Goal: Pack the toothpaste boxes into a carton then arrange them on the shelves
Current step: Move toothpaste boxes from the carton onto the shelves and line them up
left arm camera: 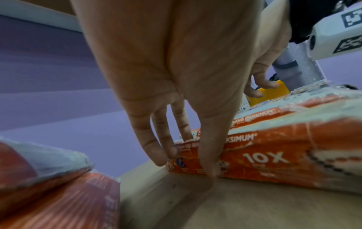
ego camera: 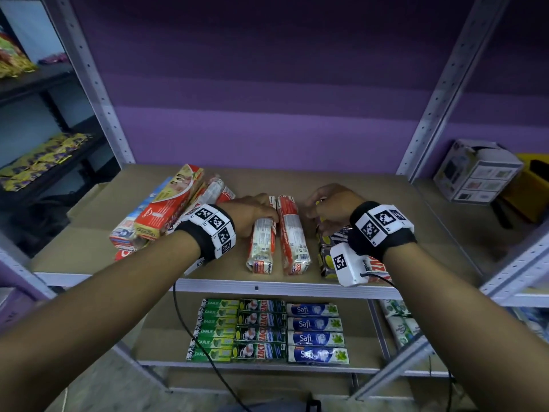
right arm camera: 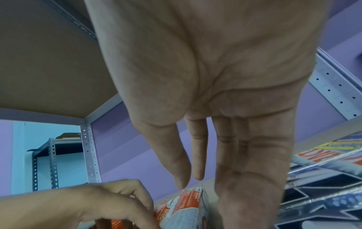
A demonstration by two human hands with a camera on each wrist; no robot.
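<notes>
Two shrink-wrapped orange-and-white toothpaste packs lie side by side on the brown shelf board. My left hand holds the far end of the left pack. In the left wrist view the thumb presses its side and the fingers wrap its end corner. My right hand hovers over the far end of a dark spotted toothpaste pack with straight fingers that hold nothing. A loose heap of red toothpaste boxes lies to the left.
The shelf below carries tidy rows of green, dark and blue toothpaste boxes. A white carton and a yellow bin sit at the right. Snack packets fill the left rack. Grey uprights frame the shelf.
</notes>
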